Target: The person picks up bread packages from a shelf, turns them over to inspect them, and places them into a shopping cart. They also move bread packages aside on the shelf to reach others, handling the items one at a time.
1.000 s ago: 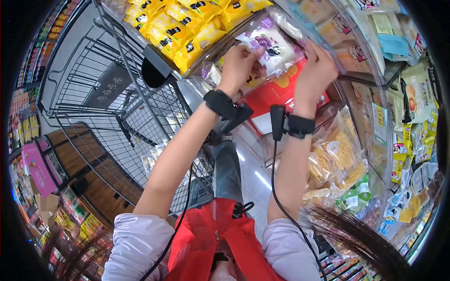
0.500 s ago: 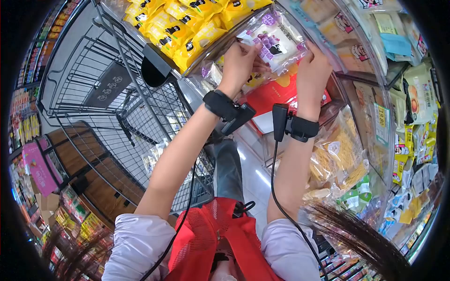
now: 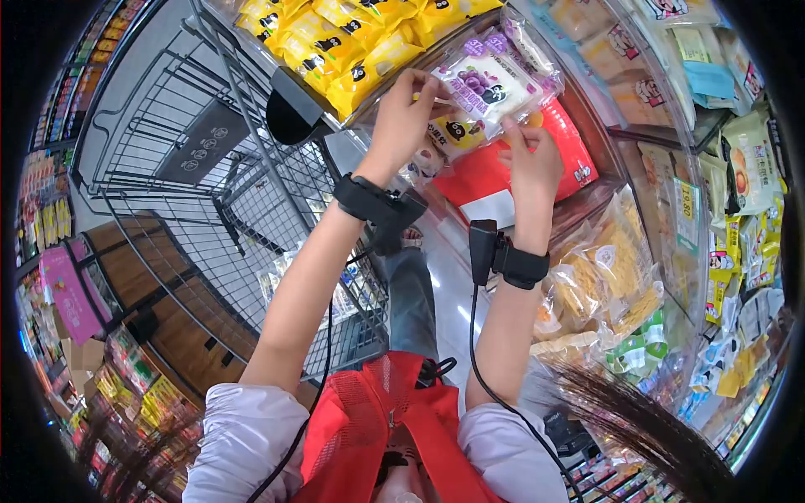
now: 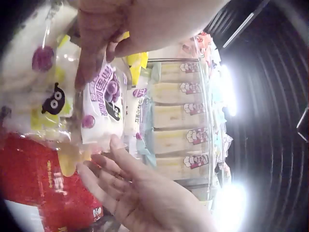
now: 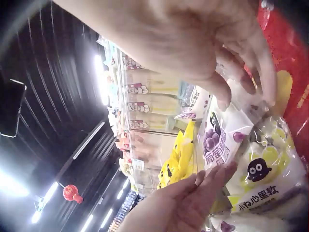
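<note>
A clear snack packet (image 3: 485,84) with purple grapes printed on white lies tilted over the display bin, level with both hands. My left hand (image 3: 401,126) pinches its left edge, fingertips bent at the wrapper. At its lower right corner my right hand (image 3: 537,163) holds the film between thumb and fingers; the left wrist view shows that thumb on the front. Below it sits a yellow-and-white packet (image 5: 260,169) with a black cartoon figure. A red box (image 3: 558,151) lies under the packets. Another grape packet (image 3: 537,54) stands just behind.
Yellow packets (image 3: 360,50) are heaped in the bin to the left. A black wire shopping cart (image 3: 201,159) stands at the left. Bagged yellow snacks (image 3: 599,272) fill a lower bin at the right, beside clear dividers and a price tag (image 3: 685,216).
My right hand has moved down and left from the packet's right side to its lower right corner. The left hand has shifted slightly left. The grape packet behind now shows more.
</note>
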Motion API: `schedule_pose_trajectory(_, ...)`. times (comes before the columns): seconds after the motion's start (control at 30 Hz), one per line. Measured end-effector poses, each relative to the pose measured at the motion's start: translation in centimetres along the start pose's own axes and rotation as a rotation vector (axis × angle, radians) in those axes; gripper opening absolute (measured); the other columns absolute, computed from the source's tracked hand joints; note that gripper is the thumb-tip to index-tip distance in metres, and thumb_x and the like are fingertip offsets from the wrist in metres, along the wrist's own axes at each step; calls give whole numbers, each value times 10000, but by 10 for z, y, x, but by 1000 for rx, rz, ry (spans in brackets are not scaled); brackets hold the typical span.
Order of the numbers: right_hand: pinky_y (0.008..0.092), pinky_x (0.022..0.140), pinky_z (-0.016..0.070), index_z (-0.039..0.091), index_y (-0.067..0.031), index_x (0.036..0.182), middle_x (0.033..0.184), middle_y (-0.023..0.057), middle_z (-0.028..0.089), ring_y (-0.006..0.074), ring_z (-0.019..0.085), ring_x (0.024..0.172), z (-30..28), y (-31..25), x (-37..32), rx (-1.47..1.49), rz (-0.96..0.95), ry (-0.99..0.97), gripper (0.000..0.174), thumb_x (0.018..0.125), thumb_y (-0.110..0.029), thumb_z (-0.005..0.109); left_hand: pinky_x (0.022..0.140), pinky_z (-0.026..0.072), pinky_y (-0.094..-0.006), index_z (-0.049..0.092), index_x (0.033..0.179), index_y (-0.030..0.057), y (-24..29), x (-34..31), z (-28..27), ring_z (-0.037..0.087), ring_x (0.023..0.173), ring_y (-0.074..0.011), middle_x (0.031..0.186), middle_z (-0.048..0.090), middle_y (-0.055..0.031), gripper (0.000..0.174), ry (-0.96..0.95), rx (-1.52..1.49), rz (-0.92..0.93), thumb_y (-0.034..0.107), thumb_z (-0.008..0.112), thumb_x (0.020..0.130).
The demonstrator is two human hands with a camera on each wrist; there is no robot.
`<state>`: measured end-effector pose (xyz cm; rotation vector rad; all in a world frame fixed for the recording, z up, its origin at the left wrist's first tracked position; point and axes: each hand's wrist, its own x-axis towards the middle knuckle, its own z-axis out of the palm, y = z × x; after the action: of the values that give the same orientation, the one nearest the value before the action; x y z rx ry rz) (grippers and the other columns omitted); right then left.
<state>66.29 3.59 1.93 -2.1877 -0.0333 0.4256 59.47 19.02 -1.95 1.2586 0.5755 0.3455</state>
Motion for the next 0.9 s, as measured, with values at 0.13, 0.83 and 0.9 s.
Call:
schedule_pose_trajectory(0.13,337,655,475,601,59,908,791,166,640,232,618,662,12,16,4,-2,-65,-24,444,853,-381,630,826,520,-293,482,1057,-35,1,-6,-26,634,951,-230,968,600,-121,204,-42,-78,-24,137,400,985)
schedule_pose_trajectory(0.83,257,532,391,608,-28,965,728,56,584,106,487,570,43,-4,-183,-109,-207,-296,124,910,-118,544,628,499,-293,588,936,-24,-182,-348,-359,629,716,-175,817,628,-87,251,419,420,-734,213,525,881)
schedule_pose_trajectory(0.9,258,514,376,608,-26,963,703,54,562,103,470,547,58,2,-196,-141,-252,-332,127,912,-122,541,675,506,-334,631,895,-12,-250,-369,-372,641,777,-243,907,626,-120,215,206,574,-641,181,550,849)
